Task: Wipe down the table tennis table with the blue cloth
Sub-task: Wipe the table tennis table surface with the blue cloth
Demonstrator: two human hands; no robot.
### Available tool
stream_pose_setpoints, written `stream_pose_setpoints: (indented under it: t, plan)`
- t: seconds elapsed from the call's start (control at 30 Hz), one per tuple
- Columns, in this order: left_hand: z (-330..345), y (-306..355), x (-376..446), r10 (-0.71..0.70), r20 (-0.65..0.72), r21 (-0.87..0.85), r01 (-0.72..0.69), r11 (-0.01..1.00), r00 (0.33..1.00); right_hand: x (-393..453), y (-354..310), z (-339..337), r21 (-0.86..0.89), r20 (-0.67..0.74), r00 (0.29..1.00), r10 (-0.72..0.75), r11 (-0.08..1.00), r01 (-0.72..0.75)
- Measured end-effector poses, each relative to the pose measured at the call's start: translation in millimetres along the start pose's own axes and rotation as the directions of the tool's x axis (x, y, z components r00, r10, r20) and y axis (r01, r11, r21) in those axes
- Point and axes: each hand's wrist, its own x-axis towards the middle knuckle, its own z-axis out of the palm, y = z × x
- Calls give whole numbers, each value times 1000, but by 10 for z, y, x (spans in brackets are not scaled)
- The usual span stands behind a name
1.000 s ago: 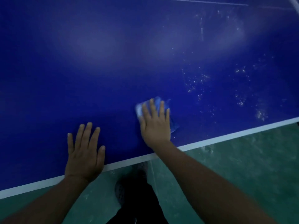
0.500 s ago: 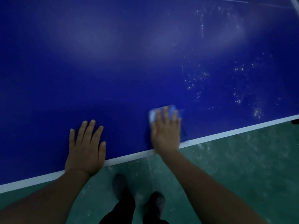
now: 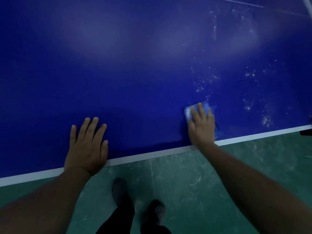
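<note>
Table (image 3: 135, 73) bears two flat hands, the right hand (image 3: 201, 127) pressing one cloth (image 3: 189, 112).

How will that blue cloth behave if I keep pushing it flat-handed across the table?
The blue cloth looks soft and folded under the right hand, so it probably bunches rather than stays stiff. It likely slides easily on the smooth table. It seems light, so it may slip out without firm pressure.

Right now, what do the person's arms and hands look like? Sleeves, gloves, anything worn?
Both arms are bare up to the frame edge: no sleeves in view. The left hand and right hand are bare too, with no gloves, and no rings, watch or wristband visible in this dim light. Fingers are uncovered, nails short.
</note>
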Motion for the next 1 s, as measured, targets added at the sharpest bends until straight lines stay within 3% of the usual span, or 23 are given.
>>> stream_pose_setpoints:
  t: [0.1, 0.3, 0.43, 0.57, 0.73, 1.0]
  plan:
    - [2, 9, -12, -4, -2, 6, 4, 1000, 1000, -177, -202, 61, -89, 79, 957, -280, 954, 286]
    - [18, 13, -18, -24, -65, -35, 21, 999, 998, 25, -1, -36, -186, 119, 857, -502, 836, 516]
    - [21, 244, 185, -134, -148, -128, 116, 985, 980, 358, 107, -126, -181, 126, 803, -582, 783, 595]
    - [23, 655, 759, -41, -162, -165, 14, 986, 986, 886, 224, -286, -168, 126, 763, -634, 744, 646]
    - [3, 1114, 1900, -55, -165, -174, 26, 984, 985, 1838, 201, -561, -178, 145, 692, -708, 669, 722]
    - [18, 1534, 3418, -262, -129, -70, 255, 965, 956, 3555, -225, -980, -166, 95, 597, -796, 579, 798]
